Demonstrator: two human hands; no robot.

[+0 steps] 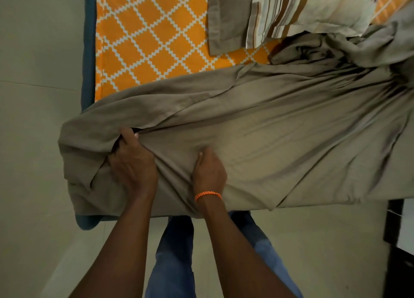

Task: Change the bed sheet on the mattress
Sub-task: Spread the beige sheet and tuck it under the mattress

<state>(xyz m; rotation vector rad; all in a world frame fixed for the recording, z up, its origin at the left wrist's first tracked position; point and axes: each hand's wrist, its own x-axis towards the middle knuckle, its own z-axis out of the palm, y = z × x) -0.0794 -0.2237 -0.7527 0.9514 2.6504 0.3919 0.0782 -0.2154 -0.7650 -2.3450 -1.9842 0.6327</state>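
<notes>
Hands (134, 163) gripping bunched sheet (268, 129)

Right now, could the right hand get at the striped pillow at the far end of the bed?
Probably not without stepping along: the right hand grips the grey sheet, and the striped pillow lies far up the bed.

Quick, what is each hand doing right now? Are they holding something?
Left hand: closed, gripping a bunched fold of the grey-brown sheet.
Right hand: closed, thumb on top, pinching the same sheet.
</notes>
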